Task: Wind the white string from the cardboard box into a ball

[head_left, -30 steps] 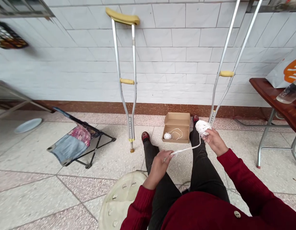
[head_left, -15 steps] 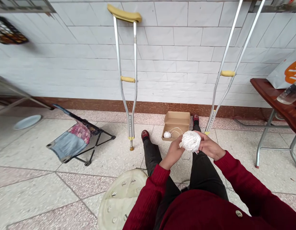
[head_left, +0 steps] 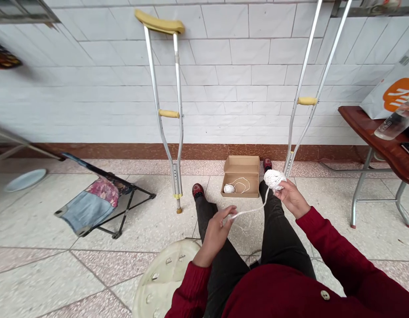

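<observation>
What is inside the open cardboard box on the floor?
The open cardboard box holds a small white ball of string and a thin loose loop of string. The box bottom under the ball is covered, so nothing there shows.

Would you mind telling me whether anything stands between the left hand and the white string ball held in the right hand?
Nothing visible does: only the white string spans the gap between the left hand and the string ball, which the right hand holds.
</observation>
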Tool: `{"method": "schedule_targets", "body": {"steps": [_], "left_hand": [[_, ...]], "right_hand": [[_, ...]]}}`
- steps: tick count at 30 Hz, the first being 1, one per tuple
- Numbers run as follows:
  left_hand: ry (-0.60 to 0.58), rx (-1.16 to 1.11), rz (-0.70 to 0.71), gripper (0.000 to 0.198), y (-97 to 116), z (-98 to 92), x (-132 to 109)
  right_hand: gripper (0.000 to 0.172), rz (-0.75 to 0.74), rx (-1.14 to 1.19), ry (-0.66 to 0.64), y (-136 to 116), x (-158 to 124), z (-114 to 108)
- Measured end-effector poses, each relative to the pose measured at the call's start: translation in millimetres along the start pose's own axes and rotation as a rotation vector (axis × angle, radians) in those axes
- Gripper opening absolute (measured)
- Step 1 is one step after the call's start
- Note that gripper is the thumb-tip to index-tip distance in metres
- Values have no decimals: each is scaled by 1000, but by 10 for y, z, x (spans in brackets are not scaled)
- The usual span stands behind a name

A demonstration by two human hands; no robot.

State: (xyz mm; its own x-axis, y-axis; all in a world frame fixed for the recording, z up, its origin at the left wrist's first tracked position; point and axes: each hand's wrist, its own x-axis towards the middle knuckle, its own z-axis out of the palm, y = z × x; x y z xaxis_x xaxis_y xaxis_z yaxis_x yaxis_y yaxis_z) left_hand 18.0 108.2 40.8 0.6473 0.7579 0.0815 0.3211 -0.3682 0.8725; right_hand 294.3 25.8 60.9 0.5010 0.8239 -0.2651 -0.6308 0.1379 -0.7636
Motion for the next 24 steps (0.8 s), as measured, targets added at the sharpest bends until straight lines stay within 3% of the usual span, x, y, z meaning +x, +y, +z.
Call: {"method": "schedule_targets", "body": {"steps": [2, 4, 11, 16, 17, 19, 21, 24], "left_hand": [[-55, 23, -88, 39, -210, 99, -88], [-80, 4, -95, 44, -242, 160, -105], [-39, -174, 58, 56, 360, 316, 308], [-158, -280, 117, 26, 376, 343, 534], [-133, -262, 98, 27, 371, 284, 551], [26, -208, 56, 32, 405, 105, 555], [223, -156, 46, 34, 482, -104, 511], [336, -70, 73, 31, 513, -319, 349]], "right_hand": [[34, 15, 6, -74, -69, -37, 24], [36, 51, -18, -162, -97, -90, 60], [45, 169, -155, -429, -21, -288, 276], [52, 234, -297, -596, -50, -416, 315], [51, 247, -317, -596, -38, -415, 289], [47, 268, -346, -524, 17, -369, 212], [40, 255, -327, -347, 95, -270, 126], [30, 185, -176, -59, 154, -92, 37]]}}
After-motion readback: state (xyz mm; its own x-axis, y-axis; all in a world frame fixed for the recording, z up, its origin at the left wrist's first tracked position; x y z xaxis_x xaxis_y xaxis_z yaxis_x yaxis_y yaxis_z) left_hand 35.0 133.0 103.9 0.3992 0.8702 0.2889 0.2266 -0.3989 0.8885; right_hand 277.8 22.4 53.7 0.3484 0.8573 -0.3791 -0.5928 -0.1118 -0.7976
